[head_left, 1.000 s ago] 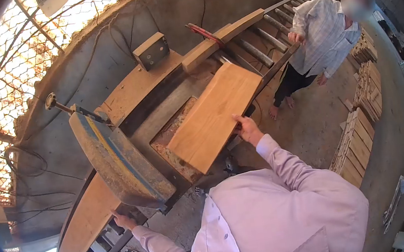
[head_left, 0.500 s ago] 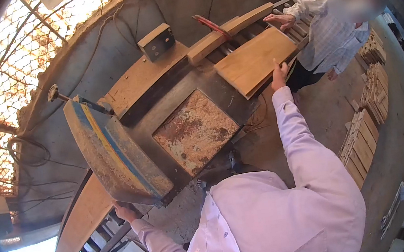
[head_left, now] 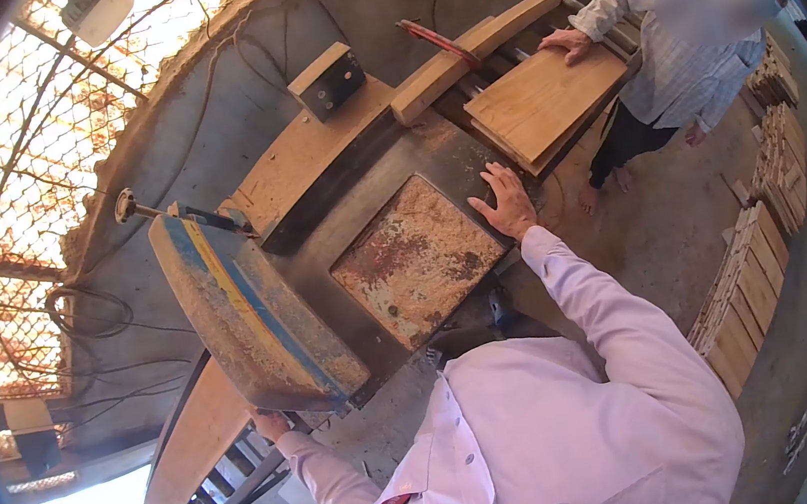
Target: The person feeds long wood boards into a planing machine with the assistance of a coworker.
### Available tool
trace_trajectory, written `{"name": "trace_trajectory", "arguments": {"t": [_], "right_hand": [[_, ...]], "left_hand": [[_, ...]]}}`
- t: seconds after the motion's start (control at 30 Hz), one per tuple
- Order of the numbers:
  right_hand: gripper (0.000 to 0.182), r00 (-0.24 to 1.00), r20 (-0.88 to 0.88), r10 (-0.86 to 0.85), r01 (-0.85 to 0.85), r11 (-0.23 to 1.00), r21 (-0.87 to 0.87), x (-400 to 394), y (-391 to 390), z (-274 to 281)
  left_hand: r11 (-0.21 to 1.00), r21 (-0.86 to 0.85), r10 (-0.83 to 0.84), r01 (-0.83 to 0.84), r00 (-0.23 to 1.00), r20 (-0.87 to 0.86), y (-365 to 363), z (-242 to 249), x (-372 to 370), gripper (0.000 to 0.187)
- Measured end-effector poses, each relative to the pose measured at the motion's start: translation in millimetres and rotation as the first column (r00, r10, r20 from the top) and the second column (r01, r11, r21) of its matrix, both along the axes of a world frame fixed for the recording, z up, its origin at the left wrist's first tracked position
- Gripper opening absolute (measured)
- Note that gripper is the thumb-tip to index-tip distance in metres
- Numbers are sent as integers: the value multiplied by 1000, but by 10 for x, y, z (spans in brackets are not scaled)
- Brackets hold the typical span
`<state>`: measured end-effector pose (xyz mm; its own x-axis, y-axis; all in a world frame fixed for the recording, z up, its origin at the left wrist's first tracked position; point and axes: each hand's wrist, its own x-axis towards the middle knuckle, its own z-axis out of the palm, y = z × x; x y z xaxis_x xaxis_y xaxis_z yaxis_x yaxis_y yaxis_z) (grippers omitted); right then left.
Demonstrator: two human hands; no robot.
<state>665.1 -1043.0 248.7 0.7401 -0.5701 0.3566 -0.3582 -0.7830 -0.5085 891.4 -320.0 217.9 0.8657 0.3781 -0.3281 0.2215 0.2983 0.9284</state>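
Observation:
My right hand [head_left: 508, 203] lies with fingers spread on the dark metal machine table [head_left: 447, 156], close to the near end of a stack of flat wooden boards [head_left: 551, 103]. Its palm faces down and nothing is in it. At the lower left, my left hand [head_left: 271, 424] is at the bottom edge of the dusty machine housing [head_left: 251, 321], beside a long wooden board [head_left: 200, 438] on the infeed side; its fingertips are hidden. Sawdust covers the recessed panel [head_left: 417, 260] between my hands. A co-worker's hand [head_left: 567, 43] rests on top of the board stack.
A person in a checked shirt [head_left: 708, 63] stands at the far end by the roller conveyor [head_left: 609, 0]. A wooden fence [head_left: 475, 52] with a red clamp [head_left: 438, 43] runs along the back. Stacked planks [head_left: 746, 295] line the floor at right.
My right hand has come off the boards and back onto the metal table. The boards sit slightly farther away, and the co-worker's raised hand has come down on them. The view has shifted.

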Motion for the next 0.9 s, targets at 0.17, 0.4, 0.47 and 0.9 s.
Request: {"name": "trace_trajectory", "arguments": {"t": [0.17, 0.4, 0.47, 0.9], "right_hand": [[62, 999, 23, 25, -25, 1000, 0, -5, -47, 27], [62, 999, -37, 40, -39, 999, 14, 68, -18, -7], [61, 998, -45, 35, -34, 999, 22, 43, -21, 1], [69, 994, -110, -21, 27, 998, 55, 50, -34, 51]], "left_hand": [[824, 429, -419, 370, 908, 22, -621, -113, -411, 45], [748, 398, -487, 531, 847, -214, -548, 216, -475, 41], [853, 174, -500, 493, 866, 0, -311, 239, -536, 40], [992, 69, -109, 104, 992, 71, -22, 22, 32, 43]]}}
